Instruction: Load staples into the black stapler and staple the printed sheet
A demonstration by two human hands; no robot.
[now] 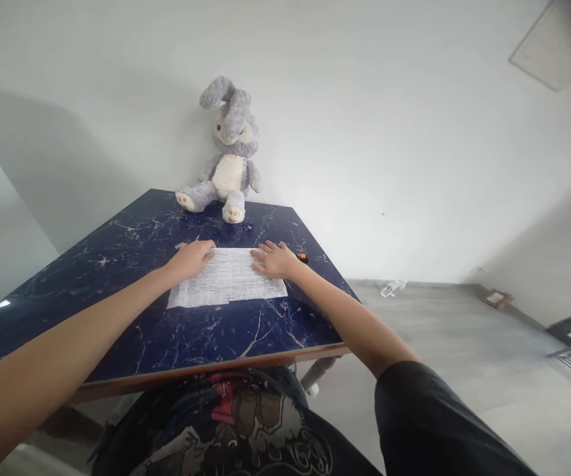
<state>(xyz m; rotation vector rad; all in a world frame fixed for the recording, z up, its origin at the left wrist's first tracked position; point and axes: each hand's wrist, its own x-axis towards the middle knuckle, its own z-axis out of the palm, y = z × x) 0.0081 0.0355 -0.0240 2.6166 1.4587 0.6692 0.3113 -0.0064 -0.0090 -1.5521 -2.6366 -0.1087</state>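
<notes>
A printed sheet of paper (226, 279) lies flat on the dark blue marble-patterned table (131, 264). My left hand (192, 258) rests on the sheet's far left corner, fingers bent loosely and lying on the paper. On the sheet's far right edge lies my right hand (275, 259), its fingers spread flat. Neither hand grips anything. A small black and orange object (303, 257) sits on the table just right of my right hand.
A grey plush rabbit (227, 155) sits against the white wall at the table's far edge. The table's wooden front edge (206, 370) is close to my body. On the grey floor to the right lie a plastic bottle (392, 287) and a small box (496, 298).
</notes>
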